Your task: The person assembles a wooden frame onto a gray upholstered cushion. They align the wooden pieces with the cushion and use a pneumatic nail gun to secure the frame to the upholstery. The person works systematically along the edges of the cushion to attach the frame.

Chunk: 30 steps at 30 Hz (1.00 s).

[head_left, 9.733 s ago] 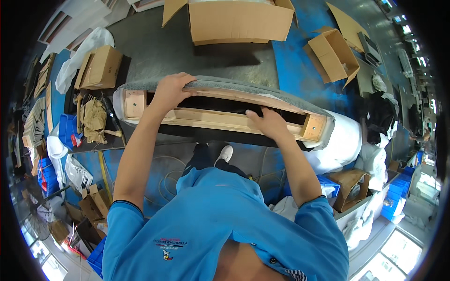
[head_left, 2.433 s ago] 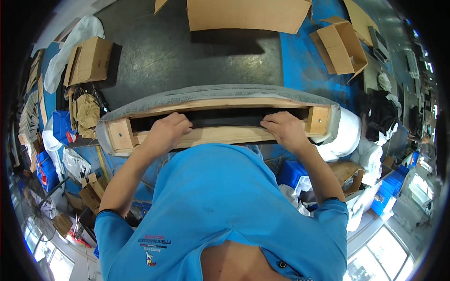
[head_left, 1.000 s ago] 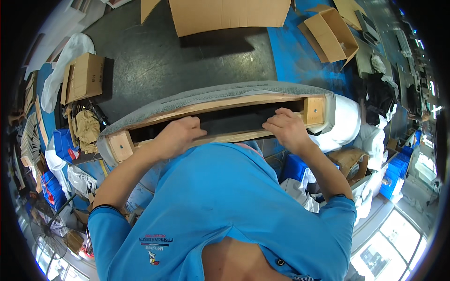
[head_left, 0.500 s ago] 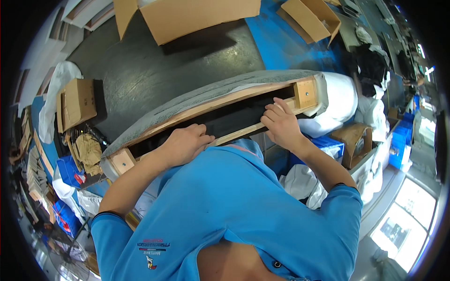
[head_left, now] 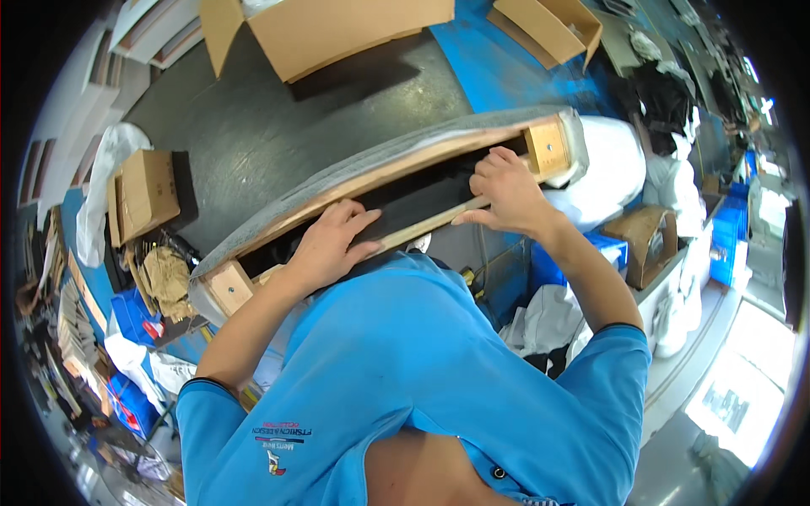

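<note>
I see both hands gripping the long wooden frame [head_left: 396, 181]: left hand [head_left: 331, 246] spread flat mid-rail, right hand [head_left: 506, 192] curled near its right end block

Premises: a furniture or upholstery workshop with packing activity. A long wooden frame wrapped in grey padded fabric [head_left: 380, 160] lies across the work area, its bare timber end blocks [head_left: 547, 148] exposed. The floor is dark grey concrete [head_left: 253, 126] with blue-painted sections [head_left: 498, 67]. Open brown cardboard cartons [head_left: 337, 29] stand about, with a smaller closed brown carton [head_left: 145, 194] to the left. White plastic wrapping and foam rolls [head_left: 616, 169] are heaped at the right. Blue plastic crates [head_left: 135, 316] and loose white bags [head_left: 101, 185] crowd the left edge. Stock and offcuts lie on the floor rather than on shelving.
</note>
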Available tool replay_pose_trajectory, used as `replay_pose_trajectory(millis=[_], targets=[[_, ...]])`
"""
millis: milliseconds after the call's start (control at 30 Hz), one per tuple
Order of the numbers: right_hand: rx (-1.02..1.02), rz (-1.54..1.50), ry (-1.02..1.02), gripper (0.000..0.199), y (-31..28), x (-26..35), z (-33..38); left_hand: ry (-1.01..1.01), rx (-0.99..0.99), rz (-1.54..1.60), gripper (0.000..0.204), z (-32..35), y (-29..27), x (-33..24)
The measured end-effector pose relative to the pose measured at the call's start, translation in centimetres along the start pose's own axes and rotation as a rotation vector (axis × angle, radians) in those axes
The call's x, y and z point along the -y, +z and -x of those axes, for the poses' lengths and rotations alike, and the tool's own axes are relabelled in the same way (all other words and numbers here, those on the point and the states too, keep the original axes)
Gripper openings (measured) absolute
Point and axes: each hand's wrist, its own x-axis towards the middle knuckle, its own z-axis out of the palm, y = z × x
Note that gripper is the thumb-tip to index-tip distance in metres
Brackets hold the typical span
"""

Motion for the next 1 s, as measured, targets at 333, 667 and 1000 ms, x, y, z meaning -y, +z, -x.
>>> replay_pose_trajectory(millis=[333, 667, 1000], targets=[[-0.072, -0.508, -0.026, 0.033, 4.7, 3.5, -1.9, -0.06, -0.323, -0.089, 0.018, 1.9, 2.7, 1.8], [-0.161, -0.291, -0.238, 0.018, 2.5, 2.3, -1.1, 0.027, -0.136, -0.113, 0.017, 2.8, 1.1, 0.9], [-0.144, -0.326, -0.154, 0.023, 2.9, 4.0, 0.4, 0.005, 0.319, -0.204, 0.036, 0.0, -1.1, -0.7]])
